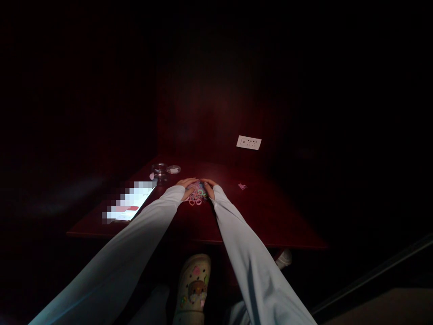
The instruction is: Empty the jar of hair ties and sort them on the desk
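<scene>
A pile of small coloured elastic hair ties (195, 193), mostly pink with some green and purple, lies on the dark red table. My left hand (186, 184) curves around the left and far side of the pile, its fingers stretched out and its thumb apart. On the other side, my right hand (209, 188) cups the pile in the same way, its fingers reaching toward the left ones. Both hands touch the hair ties without closing on them. Part of the pile is hidden behind the hands and thumbs.
A clear jar (160, 173) stands at the back left, with a round lid (174, 169) beside it. Nearer me lies a phone with a lit screen (135, 203). A small pink bunch (242, 185) rests to the right. The back wall holds a white socket panel (249, 142).
</scene>
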Motion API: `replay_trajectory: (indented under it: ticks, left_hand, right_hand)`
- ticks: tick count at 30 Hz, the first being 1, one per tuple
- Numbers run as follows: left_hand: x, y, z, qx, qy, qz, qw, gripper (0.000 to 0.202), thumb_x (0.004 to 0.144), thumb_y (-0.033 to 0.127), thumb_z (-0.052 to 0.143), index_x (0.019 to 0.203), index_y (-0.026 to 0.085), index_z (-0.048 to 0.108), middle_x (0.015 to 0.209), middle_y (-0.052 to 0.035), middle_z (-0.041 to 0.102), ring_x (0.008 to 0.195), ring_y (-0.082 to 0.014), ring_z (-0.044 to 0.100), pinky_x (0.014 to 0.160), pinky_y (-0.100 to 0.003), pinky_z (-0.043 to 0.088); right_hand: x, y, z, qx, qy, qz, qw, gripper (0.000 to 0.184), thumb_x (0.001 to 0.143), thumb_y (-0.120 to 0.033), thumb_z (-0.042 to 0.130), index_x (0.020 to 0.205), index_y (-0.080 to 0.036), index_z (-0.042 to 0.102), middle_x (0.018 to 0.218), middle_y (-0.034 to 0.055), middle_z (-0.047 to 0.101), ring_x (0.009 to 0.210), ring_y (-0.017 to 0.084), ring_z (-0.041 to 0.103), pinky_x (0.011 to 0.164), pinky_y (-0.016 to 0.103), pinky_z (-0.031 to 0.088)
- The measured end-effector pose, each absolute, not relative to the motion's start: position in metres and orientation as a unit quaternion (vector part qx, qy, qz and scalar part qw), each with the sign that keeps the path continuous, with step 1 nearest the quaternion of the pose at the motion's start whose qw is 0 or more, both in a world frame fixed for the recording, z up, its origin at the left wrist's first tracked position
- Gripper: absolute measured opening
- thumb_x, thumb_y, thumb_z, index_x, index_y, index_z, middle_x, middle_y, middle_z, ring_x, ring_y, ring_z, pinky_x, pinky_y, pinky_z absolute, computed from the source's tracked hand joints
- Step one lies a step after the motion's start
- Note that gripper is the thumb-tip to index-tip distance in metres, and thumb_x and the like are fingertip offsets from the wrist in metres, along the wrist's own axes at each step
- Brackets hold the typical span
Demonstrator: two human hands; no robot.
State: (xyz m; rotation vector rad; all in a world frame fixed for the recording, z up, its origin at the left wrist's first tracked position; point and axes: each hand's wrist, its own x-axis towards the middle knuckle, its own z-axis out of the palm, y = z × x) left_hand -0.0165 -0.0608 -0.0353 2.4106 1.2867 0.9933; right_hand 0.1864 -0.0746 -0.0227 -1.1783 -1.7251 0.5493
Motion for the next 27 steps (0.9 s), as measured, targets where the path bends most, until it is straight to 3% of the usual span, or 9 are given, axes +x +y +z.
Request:
replay_trajectory:
  ticks: [12,21,27]
  left_hand:
    - [-0.018,-0.072,-0.026,0.816,0.421,0.380,0.109,0.046,0.090,0.025,0.044,0.130,0.020,0.066,0.141,-0.0075,0.067,0.129,-0.0252,0.061,0.119,-0.042,0.042]
    - [-0.015,-0.069,-0.026,0.799,0.440,0.399,0.096,0.038,0.098,0.031,0.042,0.120,0.023,0.071,0.136,-0.0056,0.070,0.128,-0.0249,0.061,0.118,-0.044,0.043]
    - [-0.018,-0.070,-0.027,0.808,0.432,0.394,0.079,0.035,0.095,0.028,0.046,0.119,0.024,0.072,0.135,-0.0046,0.070,0.126,-0.0253,0.059,0.116,-0.043,0.045]
  right_hand:
    - [0.198,-0.063,-0.031,-0.523,-0.653,0.187,0.515,0.031,0.085,-0.022,0.050,0.101,-0.022,0.077,0.116,0.0076,0.074,0.112,0.023,0.066,0.108,0.039,0.048]
    - [0.192,-0.075,-0.024,-0.524,-0.708,0.152,0.448,0.021,0.087,-0.036,0.070,0.104,-0.030,0.081,0.113,0.0034,0.074,0.118,0.024,0.057,0.108,0.039,0.040]
    - [0.188,-0.076,-0.024,-0.534,-0.698,0.152,0.452,0.022,0.091,-0.041,0.067,0.101,-0.030,0.083,0.112,0.0043,0.073,0.120,0.024,0.055,0.108,0.038,0.039]
